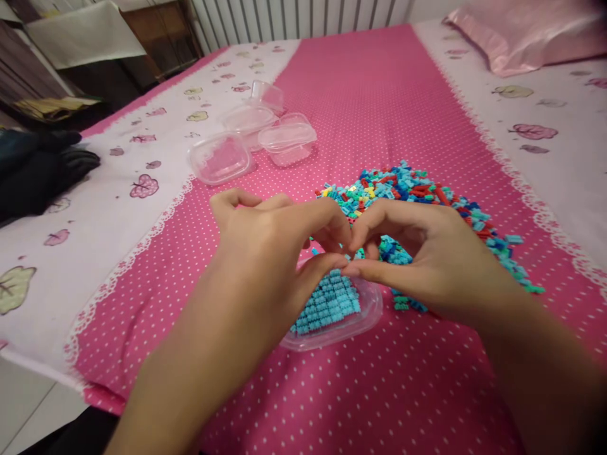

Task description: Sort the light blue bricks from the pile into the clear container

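Observation:
My left hand [279, 246] and my right hand [417, 253] meet fingertip to fingertip, both pinched closed. A sliver of light blue shows between the fingertips, most likely a small building brick, though the fingers cover nearly all of it. Right below them lies a clear plastic lid or shallow tray [327, 340], partly hidden by my left hand. On it rests a flat panel of joined light blue bricks [329, 302]. Beyond my hands spreads a heap of loose small bricks [403, 186] in light blue, dark blue, red, green and yellow.
Several clear plastic containers [220, 158] are grouped farther back on the left. Everything lies on a pink dotted bedspread [360, 392] with flowered white borders. A pink pillow [531, 38] sits at the far right, dark cloth [42, 167] at the left edge.

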Demonstrator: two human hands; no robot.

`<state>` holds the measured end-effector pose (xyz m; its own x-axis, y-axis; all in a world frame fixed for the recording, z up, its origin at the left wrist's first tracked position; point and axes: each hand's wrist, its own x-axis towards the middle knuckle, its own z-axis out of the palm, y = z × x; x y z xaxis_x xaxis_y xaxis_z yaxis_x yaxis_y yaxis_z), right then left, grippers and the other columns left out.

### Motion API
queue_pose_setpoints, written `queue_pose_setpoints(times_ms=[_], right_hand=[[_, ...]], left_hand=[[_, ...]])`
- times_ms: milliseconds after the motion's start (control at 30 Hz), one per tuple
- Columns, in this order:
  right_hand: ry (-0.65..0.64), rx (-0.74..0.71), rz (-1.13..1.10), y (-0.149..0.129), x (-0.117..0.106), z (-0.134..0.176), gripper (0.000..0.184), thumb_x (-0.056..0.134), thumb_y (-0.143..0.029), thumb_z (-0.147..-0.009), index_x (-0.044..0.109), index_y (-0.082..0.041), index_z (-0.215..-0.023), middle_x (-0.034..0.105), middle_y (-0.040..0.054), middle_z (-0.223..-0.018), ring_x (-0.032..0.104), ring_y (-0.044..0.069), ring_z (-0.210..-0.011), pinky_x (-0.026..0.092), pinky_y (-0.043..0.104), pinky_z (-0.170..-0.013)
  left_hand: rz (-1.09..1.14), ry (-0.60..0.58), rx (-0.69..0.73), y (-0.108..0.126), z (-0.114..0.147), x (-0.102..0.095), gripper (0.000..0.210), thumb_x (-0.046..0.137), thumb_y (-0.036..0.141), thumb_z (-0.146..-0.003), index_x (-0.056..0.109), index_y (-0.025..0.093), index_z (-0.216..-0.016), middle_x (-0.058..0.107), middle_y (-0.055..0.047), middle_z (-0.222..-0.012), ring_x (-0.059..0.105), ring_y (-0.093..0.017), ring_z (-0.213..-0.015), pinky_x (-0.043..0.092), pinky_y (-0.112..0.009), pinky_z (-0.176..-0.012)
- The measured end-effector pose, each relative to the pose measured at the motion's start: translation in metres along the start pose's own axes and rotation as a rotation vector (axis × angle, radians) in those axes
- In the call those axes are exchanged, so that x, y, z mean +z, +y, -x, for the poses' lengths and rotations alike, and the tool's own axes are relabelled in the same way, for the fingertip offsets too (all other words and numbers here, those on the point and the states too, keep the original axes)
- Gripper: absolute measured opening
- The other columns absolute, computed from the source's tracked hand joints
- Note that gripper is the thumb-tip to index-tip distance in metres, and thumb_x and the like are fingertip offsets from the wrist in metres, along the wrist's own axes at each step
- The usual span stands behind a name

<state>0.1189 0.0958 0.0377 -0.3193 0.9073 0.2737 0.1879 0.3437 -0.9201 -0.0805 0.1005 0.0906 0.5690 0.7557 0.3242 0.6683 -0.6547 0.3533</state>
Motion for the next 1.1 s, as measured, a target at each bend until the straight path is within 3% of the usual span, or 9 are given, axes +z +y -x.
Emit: queue_pose_setpoints(times_ms=[367,500,600,800,1100], right_hand=[[0.021,0.052,0.143,-0.002,0.006,0.001,0.022,0.083,-0.036,-0.08,0.064,-0.025,-0.077,0.065,-0.0045,-0.074,0.058,0.013,-0.066,0.047,0.029,-0.063],[0.044,0.019,0.177,-0.002,0.004,0.001,0.019,0.077,-0.034,-0.087,0.064,-0.024,-0.078,0.065,-0.0044,-0.075,0.059,0.012,-0.068,0.047,0.028,-0.065],[0.064,0.004,0.217,0.0,0.002,0.001,0.019,0.074,-0.032,-0.09,0.062,-0.023,-0.078,0.064,-0.0051,-0.075,0.058,0.012,-0.069,0.046,0.026,-0.066],[0.025,0.025,0.261,0.0,0.003,0.001,0.017,0.071,-0.026,-0.091,0.062,-0.023,-0.078,0.065,-0.0065,-0.075,0.06,0.01,-0.071,0.046,0.025,-0.069],[-0.02,0.07,0.326,0.002,0.001,0.001,0.011,0.071,-0.026,-0.09,0.066,-0.023,-0.081,0.071,-0.0064,-0.082,0.065,0.012,-0.079,0.047,0.028,-0.074]], left_hand=[[0.092,-0.209,0.033,-0.013,0.001,-0.006,0.021,0.073,0.009,-0.087,0.075,0.029,-0.084,0.077,0.015,-0.079,0.065,-0.011,-0.074,0.024,-0.037,-0.086],[-0.106,-0.297,-0.046,-0.019,0.007,-0.002,0.017,0.077,0.013,-0.081,0.076,0.029,-0.075,0.071,0.009,-0.064,0.056,-0.013,-0.061,0.024,-0.042,-0.086],[-0.34,-0.345,-0.065,-0.021,0.012,0.006,0.022,0.073,0.012,-0.083,0.073,0.025,-0.066,0.064,0.003,-0.061,0.053,-0.018,-0.065,0.025,-0.046,-0.086],[-0.62,-0.271,0.07,-0.015,0.016,0.015,0.023,0.077,0.012,-0.082,0.07,0.024,-0.064,0.061,-0.004,-0.08,0.054,-0.028,-0.085,0.033,-0.053,-0.088],[-0.682,-0.276,0.097,-0.012,0.017,0.023,0.028,0.071,0.006,-0.081,0.065,0.022,-0.059,0.052,-0.004,-0.068,0.055,-0.029,-0.081,0.04,-0.059,-0.091]])
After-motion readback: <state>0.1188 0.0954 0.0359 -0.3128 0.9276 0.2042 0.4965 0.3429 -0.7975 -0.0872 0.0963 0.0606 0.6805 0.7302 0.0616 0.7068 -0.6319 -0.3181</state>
